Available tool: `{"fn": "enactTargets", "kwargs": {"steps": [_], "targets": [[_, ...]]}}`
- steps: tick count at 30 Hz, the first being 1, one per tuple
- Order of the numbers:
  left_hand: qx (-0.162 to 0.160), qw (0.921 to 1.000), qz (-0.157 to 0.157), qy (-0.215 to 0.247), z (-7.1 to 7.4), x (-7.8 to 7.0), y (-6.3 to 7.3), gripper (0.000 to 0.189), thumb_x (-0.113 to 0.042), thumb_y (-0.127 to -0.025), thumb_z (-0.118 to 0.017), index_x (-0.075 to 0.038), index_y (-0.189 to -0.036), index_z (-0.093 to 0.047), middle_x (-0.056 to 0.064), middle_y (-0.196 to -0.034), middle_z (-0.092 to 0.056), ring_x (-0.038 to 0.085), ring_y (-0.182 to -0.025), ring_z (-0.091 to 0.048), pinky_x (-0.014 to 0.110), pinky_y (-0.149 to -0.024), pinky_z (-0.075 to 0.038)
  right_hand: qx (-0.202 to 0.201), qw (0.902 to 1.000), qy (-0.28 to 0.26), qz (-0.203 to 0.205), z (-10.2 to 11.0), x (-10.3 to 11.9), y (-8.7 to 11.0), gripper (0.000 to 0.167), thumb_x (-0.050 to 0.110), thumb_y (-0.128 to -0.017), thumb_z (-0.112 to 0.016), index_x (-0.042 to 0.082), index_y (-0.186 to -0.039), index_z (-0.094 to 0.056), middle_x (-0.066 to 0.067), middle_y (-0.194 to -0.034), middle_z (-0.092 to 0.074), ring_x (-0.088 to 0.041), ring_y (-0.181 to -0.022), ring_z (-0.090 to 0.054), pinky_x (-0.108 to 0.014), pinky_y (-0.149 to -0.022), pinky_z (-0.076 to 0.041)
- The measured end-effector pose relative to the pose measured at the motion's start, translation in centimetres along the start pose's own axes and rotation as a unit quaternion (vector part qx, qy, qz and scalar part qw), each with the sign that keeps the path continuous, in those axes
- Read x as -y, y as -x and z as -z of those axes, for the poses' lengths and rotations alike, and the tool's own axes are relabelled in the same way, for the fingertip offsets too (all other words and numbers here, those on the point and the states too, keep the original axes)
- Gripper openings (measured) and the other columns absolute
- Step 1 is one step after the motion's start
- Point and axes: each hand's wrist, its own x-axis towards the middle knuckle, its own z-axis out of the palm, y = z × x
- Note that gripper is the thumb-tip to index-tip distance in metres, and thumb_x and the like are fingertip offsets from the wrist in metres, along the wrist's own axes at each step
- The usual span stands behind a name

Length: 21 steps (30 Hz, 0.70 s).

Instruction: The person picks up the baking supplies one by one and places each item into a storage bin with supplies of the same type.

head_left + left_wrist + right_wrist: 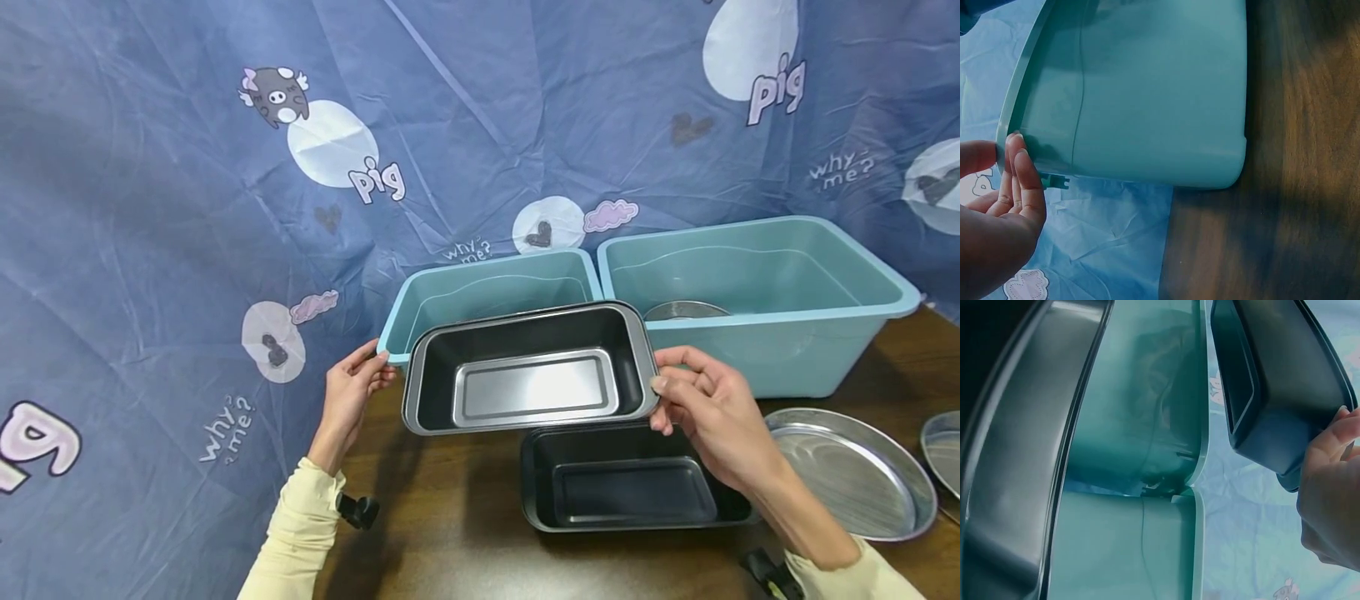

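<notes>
Nearest lies the brown wooden table (435, 550), bearing a dark, rectangular metal loaf pan (633, 487) and, to its right, a round, shallow silver metal pan (847, 475). Above the dark loaf pan, and in front of the bins, hangs a second rectangular metal loaf pan (540, 387) with a silvery floor; the head view shows its inside, while the right wrist view gives its dark outer wall. The right hand (708, 408), reaching in from the lower right, pinches this raised pan's right short end between thumb and fingers. The left hand (351, 392), its forearm angled up from below, pinches the left corner rim of the left teal plastic bin (495, 292); the left wrist view alone shows that bin's outer wall down to the tabletop. The raised pan hides most of its front in the head view. Beside it, the right teal plastic bin (765, 354) holds a round metal piece (686, 310), mostly concealed by the front wall. Another round silver pan (943, 450) is cut off at the right edge. Farthest back hangs a wrinkled blue printed cloth (187, 208).
</notes>
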Motion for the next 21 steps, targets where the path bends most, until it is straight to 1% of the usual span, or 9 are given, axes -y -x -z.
{"fn": "enactTargets", "kwargs": {"steps": [5,13,19,21], "targets": [[0.001,1.0,-0.002,0.008,-0.1,0.0,0.0,0.043,0.003,-0.104,-0.056,0.015,-0.144,-0.046,-0.002,-0.078,-0.069,0.007,-0.067,-0.066,0.017,-0.067,-0.055,-0.016,0.9997,0.018,0.002,-0.1,0.1,-0.5,0.016,-0.014,-0.1,-0.05,-0.006,-0.112,-0.056,-0.01,-0.079,-0.068,-0.016,-0.055,-0.061,-0.024,-0.05,-0.051],[0.005,0.9999,-0.009,0.003,0.0,0.2,0.0,0.042,0.003,-0.104,-0.056,0.016,-0.144,-0.047,-0.004,-0.077,-0.069,0.006,-0.067,-0.065,0.018,-0.068,-0.056,-0.033,0.9994,0.003,0.008,-0.1,0.1,-1.7,0.017,-0.015,-0.1,-0.049,-0.005,-0.111,-0.057,-0.01,-0.077,-0.069,-0.014,-0.055,-0.061,-0.022,-0.05,-0.051],[0.007,0.9999,-0.011,0.004,0.1,0.2,-0.1,0.043,0.002,-0.104,-0.057,0.016,-0.144,-0.047,-0.004,-0.078,-0.069,0.006,-0.068,-0.066,0.018,-0.068,-0.056,-0.042,0.9987,0.028,0.009,-0.2,0.1,-2.5,0.013,-0.01,-0.101,-0.051,-0.006,-0.113,-0.054,-0.009,-0.076,-0.069,-0.014,-0.056,-0.061,-0.022,-0.052,-0.054],[0.007,0.9999,-0.011,0.005,0.1,0.2,-0.1,0.043,0.001,-0.104,-0.057,0.016,-0.144,-0.047,-0.004,-0.078,-0.069,0.006,-0.068,-0.066,0.019,-0.069,-0.056,-0.045,0.9986,0.026,0.005,-0.3,0.1,-2.8,0.013,-0.01,-0.101,-0.051,-0.007,-0.114,-0.053,-0.008,-0.076,-0.069,-0.014,-0.056,-0.061,-0.022,-0.054,-0.055]]}}
